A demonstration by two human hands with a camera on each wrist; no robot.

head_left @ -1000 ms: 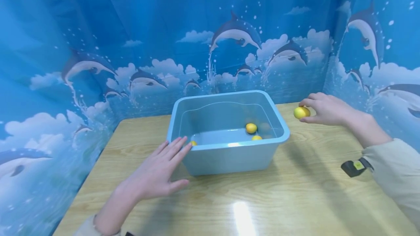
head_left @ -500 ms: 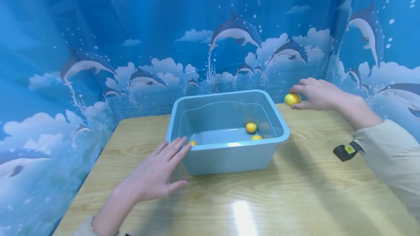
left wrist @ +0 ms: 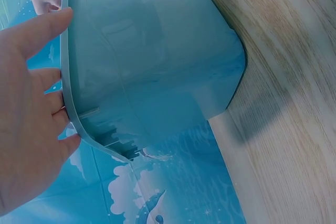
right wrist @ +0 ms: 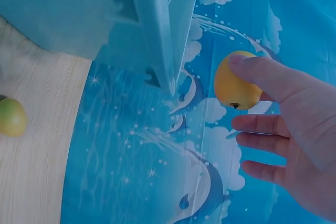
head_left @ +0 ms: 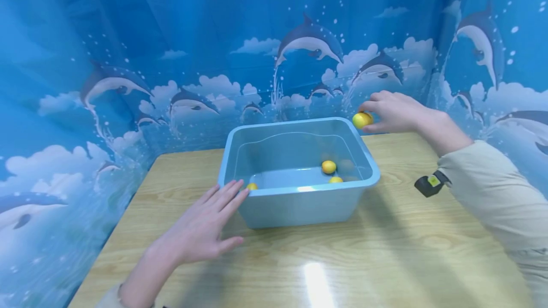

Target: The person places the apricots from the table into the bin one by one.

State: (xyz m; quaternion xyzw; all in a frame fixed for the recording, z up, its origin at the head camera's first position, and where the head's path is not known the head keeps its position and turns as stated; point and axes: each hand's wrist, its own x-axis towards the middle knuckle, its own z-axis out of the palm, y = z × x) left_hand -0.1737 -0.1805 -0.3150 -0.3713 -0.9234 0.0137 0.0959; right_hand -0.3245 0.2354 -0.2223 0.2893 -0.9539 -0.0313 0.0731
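Note:
My right hand (head_left: 398, 110) pinches a small oval yellow-green fruit (head_left: 361, 120) between thumb and fingers, just above the far right corner of a light blue plastic bin (head_left: 299, 209). In the right wrist view that fruit (right wrist: 236, 83) shows a dark stem spot, and the other fingers stay off it. My left hand (head_left: 199, 229) lies with straight, spread fingertips touching the bin's near left rim; in the left wrist view its thumb and fingers sit along the rim (left wrist: 65, 72). Inside the bin are yellow fruits: one at the right (head_left: 328, 167), two partly hidden by the front wall.
The bin stands on a wooden table (head_left: 385, 251). A blue dolphin-print curtain (head_left: 192, 37) hangs behind and at both sides. In the right wrist view another yellow-green fruit (right wrist: 12, 117) lies on the table; it cannot be made out in the head view.
My right hand has risen and moved left with the fruit, from over the table right of the bin to the bin's far right corner. The left hand has barely moved.

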